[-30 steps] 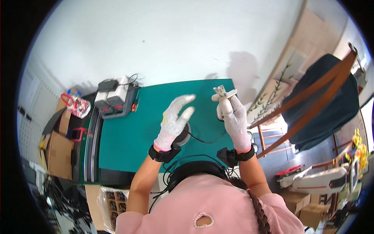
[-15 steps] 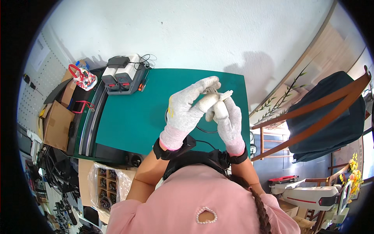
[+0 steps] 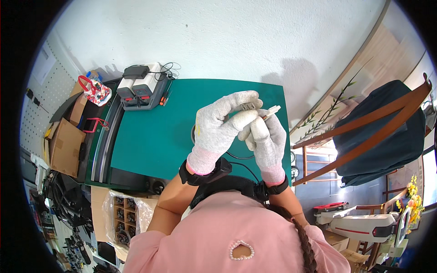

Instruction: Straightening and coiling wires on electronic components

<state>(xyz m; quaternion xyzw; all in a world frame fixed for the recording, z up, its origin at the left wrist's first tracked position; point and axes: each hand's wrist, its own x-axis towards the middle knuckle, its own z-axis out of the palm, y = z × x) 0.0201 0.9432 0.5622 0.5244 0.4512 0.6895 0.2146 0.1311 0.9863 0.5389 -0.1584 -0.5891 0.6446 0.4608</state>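
Both my hands wear light grey work gloves and are raised over the right part of the green tabletop (image 3: 150, 141). My left hand (image 3: 218, 125) pinches a small grey slotted piece (image 3: 248, 106) between thumb and fingertips. Close beside it, my right hand (image 3: 268, 141) is closed on a small white connector-like piece (image 3: 273, 111), whose pale end sticks out up and to the right. The fingers of the two hands nearly meet, and the gloves hide much of both pieces. A dark cable (image 3: 241, 157) curves below the hands.
At the table's back left stands a grey and white charger-like unit (image 3: 143, 93), beside an orange-handled screwdriver (image 3: 164, 99). A cardboard box (image 3: 98, 204) with compartments sits at the lower left. To the right is a wooden chair (image 3: 359, 136) with dark cloth over it.
The white piece has shifted slightly right and sticks out further from the left fingers. More of the grey piece's face shows in my left hand. The hands have otherwise hardly moved.
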